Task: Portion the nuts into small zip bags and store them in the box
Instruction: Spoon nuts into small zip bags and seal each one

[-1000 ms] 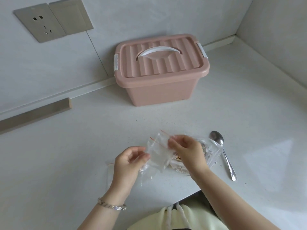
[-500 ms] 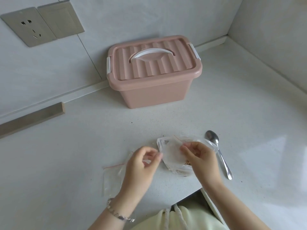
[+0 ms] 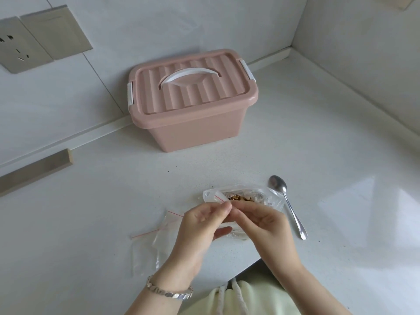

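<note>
A small clear zip bag (image 3: 216,197) with a red seal line is pinched at its top between my left hand (image 3: 200,226) and my right hand (image 3: 261,223), whose fingertips meet just above the counter. Behind them lies a larger clear bag of brown nuts (image 3: 245,196), its mouth open. Two empty zip bags (image 3: 150,244) lie flat left of my left hand. A pink storage box (image 3: 193,130) with a white handle stands by the back wall, lid shut.
A metal spoon (image 3: 287,203) lies on the white counter (image 3: 341,223) right of the nut bag. A wooden strip (image 3: 36,171) runs along the left wall base, and wall sockets (image 3: 25,48) sit above it. The counter's front edge cuts in near my body.
My hands have drawn together until the fingertips meet on the small bag's top edge. The bag, held spread between them before, is now bunched and mostly hidden behind my fingers.
</note>
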A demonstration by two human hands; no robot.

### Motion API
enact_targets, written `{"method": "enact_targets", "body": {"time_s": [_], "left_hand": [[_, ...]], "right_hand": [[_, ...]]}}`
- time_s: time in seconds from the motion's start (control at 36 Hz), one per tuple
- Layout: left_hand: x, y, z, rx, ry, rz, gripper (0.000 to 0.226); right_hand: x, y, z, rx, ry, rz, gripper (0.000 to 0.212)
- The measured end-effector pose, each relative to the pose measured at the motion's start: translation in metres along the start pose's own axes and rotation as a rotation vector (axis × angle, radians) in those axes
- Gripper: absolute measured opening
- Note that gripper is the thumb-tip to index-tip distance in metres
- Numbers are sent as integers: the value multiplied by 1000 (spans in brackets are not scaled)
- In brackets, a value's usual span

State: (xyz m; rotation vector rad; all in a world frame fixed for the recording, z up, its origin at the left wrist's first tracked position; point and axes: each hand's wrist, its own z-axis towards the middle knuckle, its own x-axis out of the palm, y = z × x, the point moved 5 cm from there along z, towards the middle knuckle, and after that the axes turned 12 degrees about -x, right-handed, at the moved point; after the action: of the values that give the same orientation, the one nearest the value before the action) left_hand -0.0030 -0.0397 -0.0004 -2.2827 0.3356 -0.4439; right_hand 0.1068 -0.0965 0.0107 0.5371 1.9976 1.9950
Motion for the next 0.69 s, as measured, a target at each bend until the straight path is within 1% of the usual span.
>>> {"method": "enact_targets", "body": {"time_s": [0.17,0.28,0.39,0.53,0.64,0.69], "left_hand": [[-1,1,0,8,-17,-2,24],[0,0,-1,17,-43,7,24],[0,-1,-4,37,-91,46,8],[-3,0,-2,126,-180,232,23],[-3,0,-1,202,-183,410,26],[0,-2,-2,233,-162,486,27]], "right_hand": [[-1,3,-2,14,-6,62,12],[-1,3,-3,18,-5,57,14],[-1,4,-4,39,7,35,13],[-1,5,-5,36,22,-88,14],[-4,3,-2,14,26,-209,30],[-4,-1,-1,48,43,-201,29]]}}
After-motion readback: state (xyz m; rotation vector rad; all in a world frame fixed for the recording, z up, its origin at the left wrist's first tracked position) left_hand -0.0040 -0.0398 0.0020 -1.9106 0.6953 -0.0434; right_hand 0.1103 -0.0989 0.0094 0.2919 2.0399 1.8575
